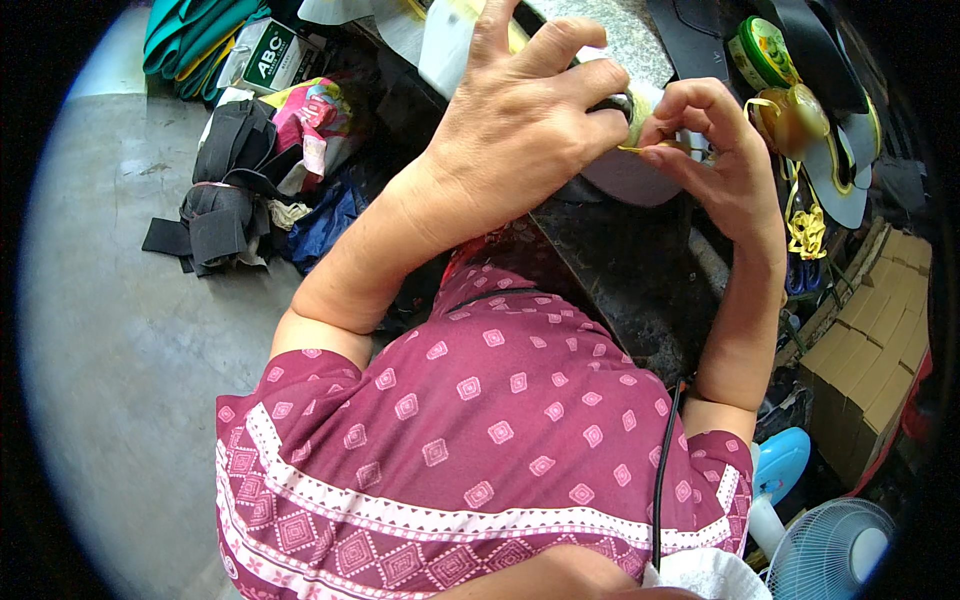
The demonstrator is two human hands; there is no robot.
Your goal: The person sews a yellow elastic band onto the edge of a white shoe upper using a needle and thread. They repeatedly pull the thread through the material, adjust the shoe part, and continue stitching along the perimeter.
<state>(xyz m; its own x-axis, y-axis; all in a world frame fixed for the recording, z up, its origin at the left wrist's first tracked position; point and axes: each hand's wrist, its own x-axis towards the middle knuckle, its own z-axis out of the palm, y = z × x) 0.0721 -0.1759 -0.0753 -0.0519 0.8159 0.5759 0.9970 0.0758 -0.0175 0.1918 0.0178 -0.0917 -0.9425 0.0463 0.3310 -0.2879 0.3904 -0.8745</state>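
Note:
My left hand [525, 125] is at the top middle, its upper fingers raised and its lower fingers curled round a small dark rounded object [617, 103], mostly hidden. Facing it, my right hand [722, 160] pinches a thin yellow strip [630, 149] between thumb and forefinger. The strip stretches toward my left fingertips. Beneath both hands lies a pale grey flat piece [640, 188] with a rounded edge, shaped like a shoe sole. Another pale piece with a yellow edge [450, 45] sits behind my left hand.
At right stand a green round tin [765, 52], an amber jar [795, 122], grey sole-shaped pieces [835, 175] and a yellow strip bundle [806, 232]. Cardboard [868, 345] and a fan [830, 550] are lower right. Black strips [218, 215] lie on the floor at left.

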